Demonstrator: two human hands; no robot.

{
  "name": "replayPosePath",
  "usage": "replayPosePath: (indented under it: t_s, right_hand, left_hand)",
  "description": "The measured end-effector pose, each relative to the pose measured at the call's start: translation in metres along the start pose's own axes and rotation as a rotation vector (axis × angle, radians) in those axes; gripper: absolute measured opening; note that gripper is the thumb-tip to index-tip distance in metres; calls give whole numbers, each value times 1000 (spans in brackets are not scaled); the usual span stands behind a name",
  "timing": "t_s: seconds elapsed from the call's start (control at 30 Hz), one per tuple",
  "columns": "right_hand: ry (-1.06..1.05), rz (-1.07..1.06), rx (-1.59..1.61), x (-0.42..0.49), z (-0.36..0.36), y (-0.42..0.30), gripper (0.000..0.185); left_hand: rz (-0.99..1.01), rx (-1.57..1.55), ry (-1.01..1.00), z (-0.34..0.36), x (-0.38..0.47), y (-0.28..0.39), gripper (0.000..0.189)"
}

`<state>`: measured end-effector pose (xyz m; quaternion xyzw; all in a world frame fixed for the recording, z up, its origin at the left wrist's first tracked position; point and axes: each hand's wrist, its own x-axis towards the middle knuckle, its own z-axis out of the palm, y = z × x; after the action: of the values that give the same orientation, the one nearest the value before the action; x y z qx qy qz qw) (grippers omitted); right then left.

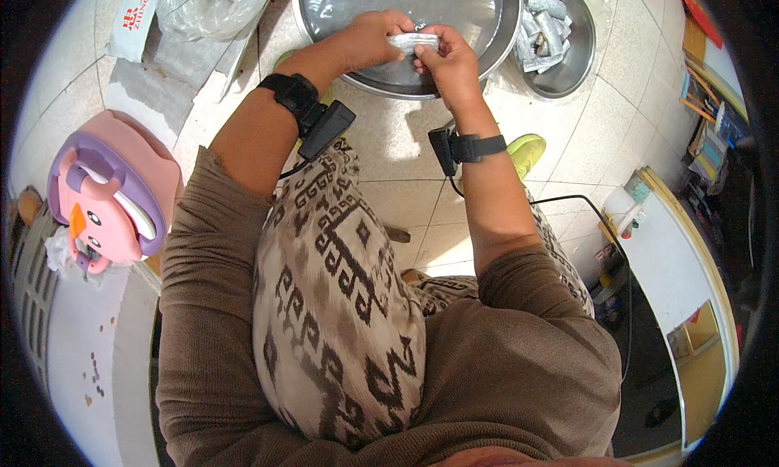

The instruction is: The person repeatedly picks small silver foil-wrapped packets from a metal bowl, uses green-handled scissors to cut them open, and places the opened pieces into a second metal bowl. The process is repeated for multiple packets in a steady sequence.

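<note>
A silvery piece, which looks like a cut section of fish (417, 40), is held level between my two hands over a large round metal basin (389, 88). My left hand (380, 38) grips its left end with thumb and fingers. At its right end, the thumb and fingers of my right hand (448, 56) pinch it. The basin seems to hold clear water. Just right of it stands a smaller metal bowl (583, 59) with several similar silvery pieces (549, 32) in it. Both wrists carry black strapped devices with cables.
Clear plastic bags (210, 10) lie at the upper left by a flattened cardboard box (155, 89) with writing. A pink and purple plastic child's seat (109, 193) stands at the left. At the right is a white-topped cabinet (657, 248). A black cable (608, 229) runs by my right arm.
</note>
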<state>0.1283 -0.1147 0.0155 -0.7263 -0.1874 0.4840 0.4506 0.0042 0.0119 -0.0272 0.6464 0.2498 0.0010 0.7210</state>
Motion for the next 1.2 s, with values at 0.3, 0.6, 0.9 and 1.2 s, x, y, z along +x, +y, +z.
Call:
replayPosePath:
  t_s: [0.3,0.6,0.9,1.2]
  right_hand:
    - [89,68,218,8,-2,-3,18]
    - [-2,55,56,5,3,2,14]
    - [-99,183,-153,3,4,-6,13]
    - [-77,113,-196,7,5,3,19]
  left_hand:
    - [60,-257,184,-7,-6,17,31]
    - [178,-34,297,-4,-8,15,23]
    - [-175,46,317,-8,-5,24,20]
    - [-159,48,162,0,1,2,31]
